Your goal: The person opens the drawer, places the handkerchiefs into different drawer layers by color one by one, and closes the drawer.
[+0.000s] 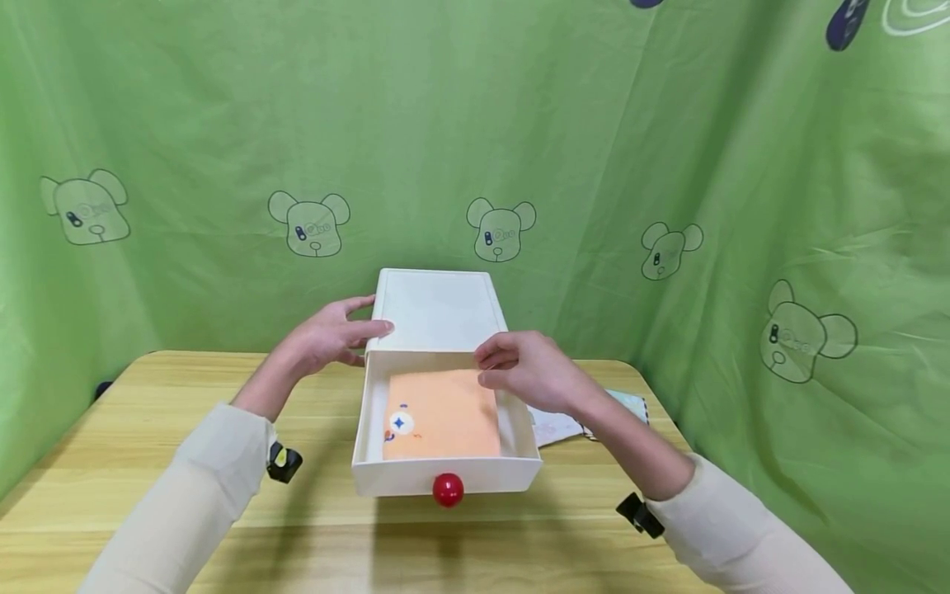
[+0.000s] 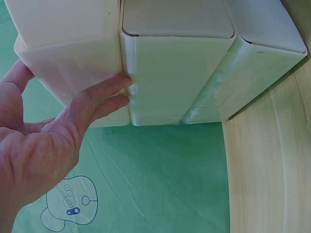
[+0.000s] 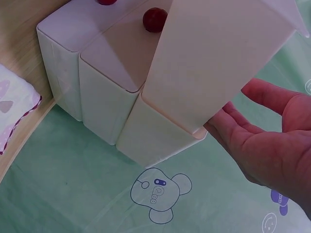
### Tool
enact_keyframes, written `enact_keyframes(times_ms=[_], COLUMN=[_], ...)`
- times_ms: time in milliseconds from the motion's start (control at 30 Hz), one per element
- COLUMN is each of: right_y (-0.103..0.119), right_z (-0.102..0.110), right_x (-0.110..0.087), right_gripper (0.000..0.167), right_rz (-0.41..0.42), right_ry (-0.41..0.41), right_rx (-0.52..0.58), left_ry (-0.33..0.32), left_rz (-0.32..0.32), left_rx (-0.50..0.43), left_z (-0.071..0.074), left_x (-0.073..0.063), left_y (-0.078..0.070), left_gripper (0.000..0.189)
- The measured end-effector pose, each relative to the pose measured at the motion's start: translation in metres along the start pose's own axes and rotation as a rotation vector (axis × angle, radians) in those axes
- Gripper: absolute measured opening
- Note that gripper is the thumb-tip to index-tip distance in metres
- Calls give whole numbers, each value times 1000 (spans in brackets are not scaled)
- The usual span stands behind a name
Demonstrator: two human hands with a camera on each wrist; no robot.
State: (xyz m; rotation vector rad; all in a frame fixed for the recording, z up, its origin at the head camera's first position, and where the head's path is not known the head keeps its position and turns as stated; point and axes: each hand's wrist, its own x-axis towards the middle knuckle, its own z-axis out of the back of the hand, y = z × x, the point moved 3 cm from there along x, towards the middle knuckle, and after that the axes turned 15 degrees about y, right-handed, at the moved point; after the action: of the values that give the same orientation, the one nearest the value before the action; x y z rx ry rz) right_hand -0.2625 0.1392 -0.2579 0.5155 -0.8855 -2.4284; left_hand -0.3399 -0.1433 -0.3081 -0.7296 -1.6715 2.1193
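A white drawer cabinet (image 1: 438, 309) stands on the table with its top drawer (image 1: 486, 474) pulled out toward me. Inside that drawer lies a folded orange cloth (image 1: 445, 417) with a small bear-like face. My left hand (image 1: 330, 334) rests against the cabinet's left side, thumb on its top; the left wrist view shows the fingers touching the side wall. Over the rear right of the drawer is my right hand (image 1: 538, 371), its fingers reaching inside above the cloth. The right wrist view shows its thumb apart from the fingers, whose tips the drawer wall hides.
Below the pulled-out drawer are closed drawers (image 3: 109, 60) with red knobs (image 3: 154, 19). A red knob (image 1: 448, 490) is also on the open drawer's front. Folded patterned cloths (image 1: 552, 426) lie on the wooden table (image 1: 312, 528), right of the cabinet. A green curtain (image 1: 416, 124) hangs behind.
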Motion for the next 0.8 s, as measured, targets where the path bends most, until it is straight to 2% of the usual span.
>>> enact_keyframes(times_ms=[500,800], right_y=[3,9], right_z=[1,4], right_x=[-4,-14], right_gripper=[32,33], right_rz=[14,22], right_ry=[-3,-43], right_rx=[-28,17], left_ry=[-2,0], left_rz=[4,1], left_rx=[3,-2], left_z=[0,0], left_x=[0,0], left_y=[0,0], left_gripper=[93,93])
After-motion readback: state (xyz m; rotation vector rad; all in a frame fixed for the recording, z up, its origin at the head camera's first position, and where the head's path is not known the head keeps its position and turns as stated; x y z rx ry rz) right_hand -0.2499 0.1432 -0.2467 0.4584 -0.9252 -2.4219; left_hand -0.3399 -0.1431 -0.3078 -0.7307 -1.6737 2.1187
